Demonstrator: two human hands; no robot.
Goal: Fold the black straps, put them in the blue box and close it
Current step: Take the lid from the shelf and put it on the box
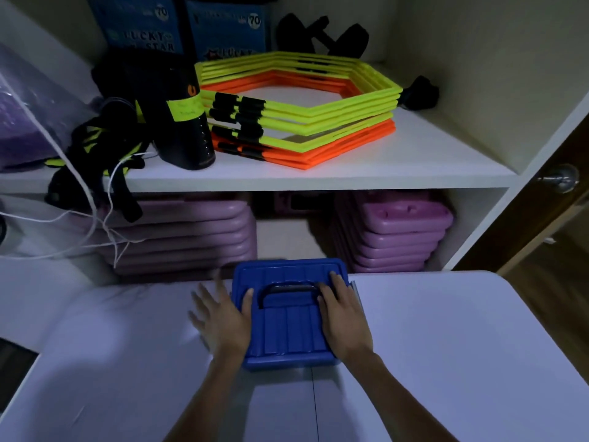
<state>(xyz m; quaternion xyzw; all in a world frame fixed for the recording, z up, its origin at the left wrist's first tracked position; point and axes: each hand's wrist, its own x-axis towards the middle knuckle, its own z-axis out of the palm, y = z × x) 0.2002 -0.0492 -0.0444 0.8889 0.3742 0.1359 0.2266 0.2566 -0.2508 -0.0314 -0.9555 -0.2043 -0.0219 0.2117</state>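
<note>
The blue box [288, 333] stands on the white table [446, 362] with its ribbed lid down and a dark handle lying flat in the lid. My left hand [223, 323] rests at the box's left edge, thumb on the lid and fingers spread over the table. My right hand [344, 317] lies flat on the lid's right side with the fingers apart. No black straps show on the table; whether any are inside the box is hidden. A tangle of black and yellow straps [102, 154] hangs off the shelf at the left.
Behind the table stands a white shelf unit [318, 180] holding stacked yellow and orange hexagon rings [302, 113], a black bottle [181, 122] and a dumbbell [322, 33]. Purple step blocks [398, 234] fill the lower shelf. White cords [105, 224] dangle at left.
</note>
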